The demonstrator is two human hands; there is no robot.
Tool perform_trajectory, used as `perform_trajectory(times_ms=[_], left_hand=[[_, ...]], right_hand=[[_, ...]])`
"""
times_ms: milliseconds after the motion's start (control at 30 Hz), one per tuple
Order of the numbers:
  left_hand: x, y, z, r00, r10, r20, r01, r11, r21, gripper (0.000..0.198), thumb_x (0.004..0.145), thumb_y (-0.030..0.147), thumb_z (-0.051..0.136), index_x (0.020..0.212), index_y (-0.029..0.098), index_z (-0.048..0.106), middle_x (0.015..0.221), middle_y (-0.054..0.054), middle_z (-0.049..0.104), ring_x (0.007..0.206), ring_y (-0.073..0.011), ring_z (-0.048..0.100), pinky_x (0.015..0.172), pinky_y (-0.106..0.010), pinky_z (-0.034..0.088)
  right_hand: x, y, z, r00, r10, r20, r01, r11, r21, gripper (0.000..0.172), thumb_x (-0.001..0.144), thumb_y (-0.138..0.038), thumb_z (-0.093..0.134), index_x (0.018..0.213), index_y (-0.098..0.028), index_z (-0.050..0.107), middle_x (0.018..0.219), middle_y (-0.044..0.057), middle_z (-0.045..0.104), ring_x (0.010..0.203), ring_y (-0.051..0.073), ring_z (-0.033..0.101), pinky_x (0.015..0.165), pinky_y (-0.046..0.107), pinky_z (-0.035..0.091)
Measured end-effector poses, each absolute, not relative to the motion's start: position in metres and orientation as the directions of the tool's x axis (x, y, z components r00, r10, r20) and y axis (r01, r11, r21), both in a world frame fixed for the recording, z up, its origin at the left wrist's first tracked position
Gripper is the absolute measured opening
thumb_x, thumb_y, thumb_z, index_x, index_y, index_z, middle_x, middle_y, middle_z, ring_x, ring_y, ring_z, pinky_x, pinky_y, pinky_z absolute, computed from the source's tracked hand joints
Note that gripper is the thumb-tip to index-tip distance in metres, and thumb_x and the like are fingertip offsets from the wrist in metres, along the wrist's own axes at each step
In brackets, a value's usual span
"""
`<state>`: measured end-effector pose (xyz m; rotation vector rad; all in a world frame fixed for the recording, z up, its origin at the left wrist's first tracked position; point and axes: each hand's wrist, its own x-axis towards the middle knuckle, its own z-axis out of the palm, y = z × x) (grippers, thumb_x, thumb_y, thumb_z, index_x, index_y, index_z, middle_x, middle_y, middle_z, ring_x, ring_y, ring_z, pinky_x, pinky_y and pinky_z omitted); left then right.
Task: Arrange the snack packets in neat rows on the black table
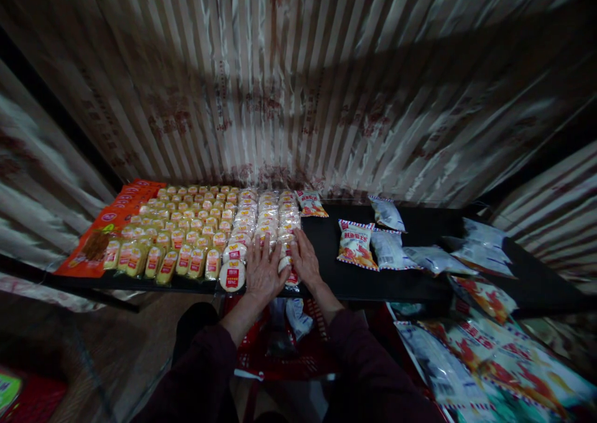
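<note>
Both hands lie palm down over rows of round white wrapped rice crackers [232, 277] at the front edge of a black shelf [424, 221]. The left hand [265, 272] is flat, fingers extended and slightly apart, on the middle column; the right hand [304, 260] rests at the rightmost column, fingers loosely extended. Neither appears to grip a packet, though the undersides are hidden. Left of the crackers stand tight rows of small yellow wrapped cakes [177, 239], then a flat orange bag [100, 242]. To the right, a red-and-white snack bag [357, 244] lies beside scattered silvery packets [389, 249]. Below, between the forearms, a red basket [303, 368] holds more packets.
</note>
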<state>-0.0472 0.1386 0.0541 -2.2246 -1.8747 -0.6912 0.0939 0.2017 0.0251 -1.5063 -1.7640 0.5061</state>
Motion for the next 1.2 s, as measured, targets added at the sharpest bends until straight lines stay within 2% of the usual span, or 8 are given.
perform_trajectory(times_ms=[200,400,700,900,1067,1200], left_hand=[[-0.046,0.139,0.053,0.105,0.892,0.439,0.963,-0.202,0.18,0.064,0.082,0.051,0.052,0.138,0.024,0.042,0.149,-0.01,0.036,0.14,-0.034,0.022,0.112,-0.055,0.02],[-0.047,0.138,0.054,0.102,0.883,0.458,0.961,-0.207,0.184,0.065,0.082,0.052,0.052,0.139,0.023,0.041,0.151,-0.011,0.031,0.141,-0.0342,0.02,0.113,-0.055,0.019],[-0.046,0.144,0.069,0.129,0.874,0.469,0.964,-0.221,0.147,0.065,0.082,0.051,0.053,0.139,0.021,0.041,0.15,-0.011,0.033,0.141,-0.0337,0.019,0.113,-0.054,0.02],[-0.04,0.157,0.072,0.163,0.872,0.461,0.955,-0.258,0.15,0.066,0.083,0.056,0.049,0.139,0.022,0.041,0.15,-0.011,0.034,0.141,-0.0349,0.02,0.112,-0.056,0.02],[-0.038,0.162,0.066,0.17,0.877,0.449,0.956,-0.258,0.143,0.065,0.084,0.057,0.046,0.138,0.021,0.043,0.149,-0.012,0.035,0.14,-0.0347,0.022,0.112,-0.056,0.02],[-0.038,0.162,0.066,0.169,0.88,0.443,0.959,-0.251,0.133,0.061,0.085,0.054,0.047,0.135,0.02,0.046,0.148,-0.013,0.037,0.139,-0.0341,0.026,0.112,-0.055,0.022]], right_hand=[[0.096,0.202,0.025,-0.063,0.962,0.266,0.657,0.241,-0.714,0.064,0.092,-0.054,0.025,0.14,-0.014,0.039,0.148,0.011,0.038,0.139,0.022,0.03,0.115,0.045,0.024],[0.101,0.202,0.028,-0.055,0.967,0.248,0.642,0.224,-0.733,0.065,0.092,-0.056,0.027,0.142,-0.016,0.035,0.15,0.01,0.035,0.142,0.023,0.021,0.116,0.046,0.022],[0.111,0.222,0.036,0.037,0.975,0.217,0.622,0.147,-0.769,0.069,0.09,-0.059,0.029,0.142,-0.014,0.036,0.15,0.013,0.033,0.14,0.024,0.027,0.114,0.046,0.023],[0.111,0.246,0.04,0.017,0.983,0.185,0.591,0.14,-0.795,0.07,0.089,-0.059,0.029,0.141,-0.013,0.037,0.147,0.014,0.038,0.138,0.025,0.032,0.114,0.045,0.024],[0.109,0.252,0.033,-0.009,0.982,0.191,0.596,0.159,-0.787,0.063,0.09,-0.056,0.028,0.138,-0.017,0.043,0.145,0.01,0.043,0.137,0.023,0.034,0.115,0.045,0.024],[0.105,0.252,0.026,0.009,0.974,0.228,0.612,0.175,-0.771,0.06,0.092,-0.053,0.026,0.134,-0.016,0.047,0.142,0.01,0.047,0.135,0.023,0.037,0.115,0.045,0.025]])
